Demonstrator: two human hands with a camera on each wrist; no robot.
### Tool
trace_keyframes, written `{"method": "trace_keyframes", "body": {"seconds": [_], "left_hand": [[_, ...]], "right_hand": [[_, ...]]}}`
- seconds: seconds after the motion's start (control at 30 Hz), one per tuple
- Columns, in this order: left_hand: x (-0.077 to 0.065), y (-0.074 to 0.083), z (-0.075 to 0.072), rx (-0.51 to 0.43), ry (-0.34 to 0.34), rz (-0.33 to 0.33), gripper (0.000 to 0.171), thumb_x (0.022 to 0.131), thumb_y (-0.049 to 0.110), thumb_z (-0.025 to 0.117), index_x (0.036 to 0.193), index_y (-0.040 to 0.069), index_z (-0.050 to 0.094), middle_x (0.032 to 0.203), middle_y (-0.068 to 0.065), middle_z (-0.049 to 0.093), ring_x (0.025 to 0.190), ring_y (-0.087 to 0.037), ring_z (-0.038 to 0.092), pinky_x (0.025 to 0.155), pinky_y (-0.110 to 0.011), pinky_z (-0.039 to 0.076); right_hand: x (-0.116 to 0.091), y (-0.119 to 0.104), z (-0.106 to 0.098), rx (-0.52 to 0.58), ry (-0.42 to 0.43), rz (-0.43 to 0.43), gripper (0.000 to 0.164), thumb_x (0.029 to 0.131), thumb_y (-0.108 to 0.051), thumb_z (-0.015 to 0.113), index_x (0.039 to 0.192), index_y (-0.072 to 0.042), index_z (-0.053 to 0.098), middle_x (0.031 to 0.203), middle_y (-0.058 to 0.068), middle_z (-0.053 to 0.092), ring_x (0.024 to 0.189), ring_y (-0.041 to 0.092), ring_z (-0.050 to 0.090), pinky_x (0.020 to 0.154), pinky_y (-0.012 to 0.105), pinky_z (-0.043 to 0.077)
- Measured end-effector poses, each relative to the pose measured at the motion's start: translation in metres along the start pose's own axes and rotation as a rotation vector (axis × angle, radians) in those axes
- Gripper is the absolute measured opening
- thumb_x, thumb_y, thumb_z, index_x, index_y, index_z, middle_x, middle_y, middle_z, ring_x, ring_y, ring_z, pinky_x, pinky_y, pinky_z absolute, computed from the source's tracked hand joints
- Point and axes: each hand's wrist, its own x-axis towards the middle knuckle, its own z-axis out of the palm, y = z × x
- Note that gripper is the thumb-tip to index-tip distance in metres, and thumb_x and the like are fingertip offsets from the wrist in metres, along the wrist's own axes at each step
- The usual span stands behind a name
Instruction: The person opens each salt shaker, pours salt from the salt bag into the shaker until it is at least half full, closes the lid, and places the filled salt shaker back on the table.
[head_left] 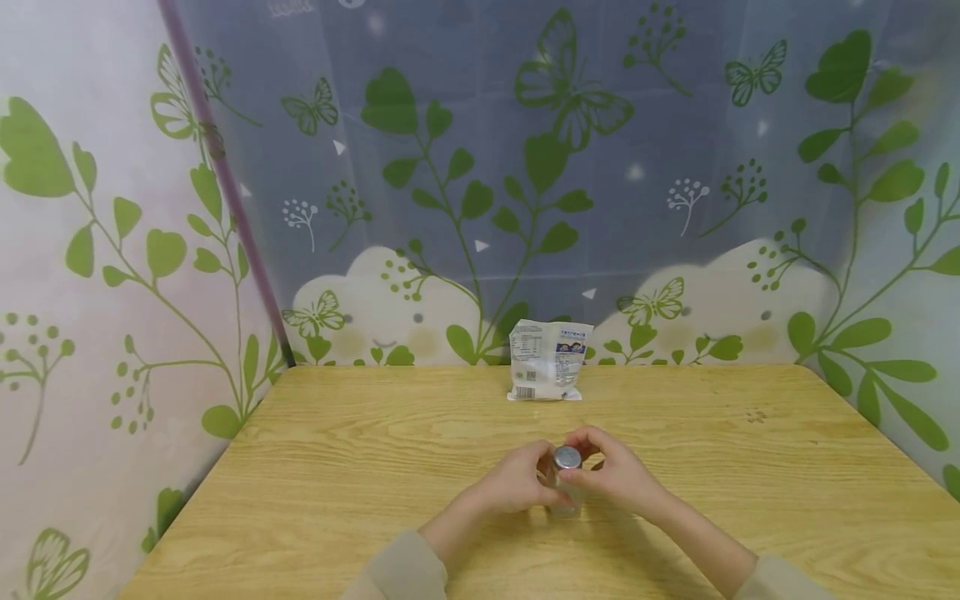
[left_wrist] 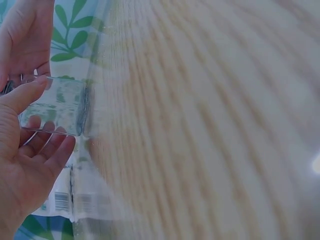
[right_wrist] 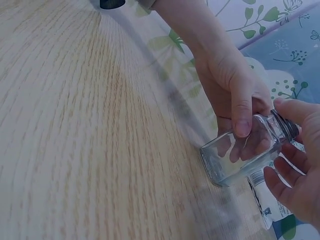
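Observation:
A clear, square-sided glass jar (right_wrist: pixel 217 157) with a silver metal lid (head_left: pixel 567 457) stands on the table in front of me, tilted in the wrist views only because those cameras are turned. My left hand (head_left: pixel 517 479) holds the jar's body from the left, thumb on the near side and fingers around the far side. From the right, my right hand (head_left: pixel 618 477) pinches the lid between thumb and fingers. Through the glass (left_wrist: pixel 67 102), the left fingers show, and no contents are visible inside.
Behind the jar, a white printed packet (head_left: pixel 550 358) stands upright near the back edge of the wood-grain table (head_left: pixel 337 467). Patterned curtains with leaves and butterflies (head_left: pixel 472 200) hang along the back and sides.

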Motion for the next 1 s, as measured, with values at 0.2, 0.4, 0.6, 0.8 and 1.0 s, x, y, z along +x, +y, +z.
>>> {"method": "trace_keyframes", "body": {"seconds": [0.2, 0.4, 0.6, 0.8, 1.0], "left_hand": [[-0.0001, -0.0017, 0.0003, -0.004, -0.001, 0.005, 0.040, 0.068, 0.019, 0.082, 0.097, 0.009, 0.056, 0.084, 0.007, 0.055, 0.075, -0.005, 0.052, 0.066, -0.022, 0.045], [0.0001, -0.0032, 0.0004, -0.008, 0.000, 0.006, 0.039, 0.068, 0.019, 0.082, 0.096, 0.010, 0.056, 0.084, 0.007, 0.055, 0.076, -0.005, 0.052, 0.066, -0.022, 0.045], [0.0002, -0.0015, 0.0000, -0.014, -0.004, -0.006, 0.040, 0.069, 0.019, 0.081, 0.098, 0.010, 0.057, 0.085, 0.007, 0.055, 0.077, -0.006, 0.052, 0.067, -0.023, 0.044], [0.0010, -0.0021, 0.0000, -0.017, -0.008, -0.003, 0.041, 0.069, 0.019, 0.081, 0.101, 0.010, 0.057, 0.086, 0.008, 0.055, 0.079, -0.005, 0.052, 0.070, -0.023, 0.045], [0.0007, -0.0029, -0.0002, -0.024, -0.009, 0.000, 0.041, 0.069, 0.019, 0.081, 0.100, 0.010, 0.057, 0.086, 0.008, 0.056, 0.079, -0.005, 0.052, 0.070, -0.023, 0.045]], "right_hand": [[-0.0018, -0.0001, -0.0025, 0.002, -0.035, -0.028, 0.037, 0.084, -0.017, 0.069, 0.114, 0.000, 0.056, 0.103, 0.010, 0.056, 0.093, 0.022, 0.051, 0.068, 0.029, 0.046], [-0.0003, 0.0003, -0.0027, -0.015, -0.041, -0.017, 0.045, 0.083, -0.019, 0.070, 0.118, 0.004, 0.053, 0.103, 0.009, 0.057, 0.092, 0.022, 0.051, 0.069, 0.029, 0.047], [0.0011, -0.0021, -0.0012, -0.025, -0.019, 0.001, 0.042, 0.080, -0.019, 0.074, 0.110, 0.001, 0.053, 0.097, 0.007, 0.057, 0.090, 0.021, 0.051, 0.068, 0.028, 0.047], [0.0004, -0.0016, -0.0024, -0.017, -0.036, -0.011, 0.038, 0.081, -0.019, 0.072, 0.109, -0.001, 0.054, 0.097, 0.007, 0.056, 0.090, 0.021, 0.051, 0.067, 0.028, 0.047], [-0.0001, 0.0015, -0.0026, 0.007, -0.060, -0.030, 0.035, 0.084, -0.019, 0.070, 0.111, -0.003, 0.056, 0.099, 0.007, 0.056, 0.091, 0.021, 0.050, 0.067, 0.029, 0.047]]}}
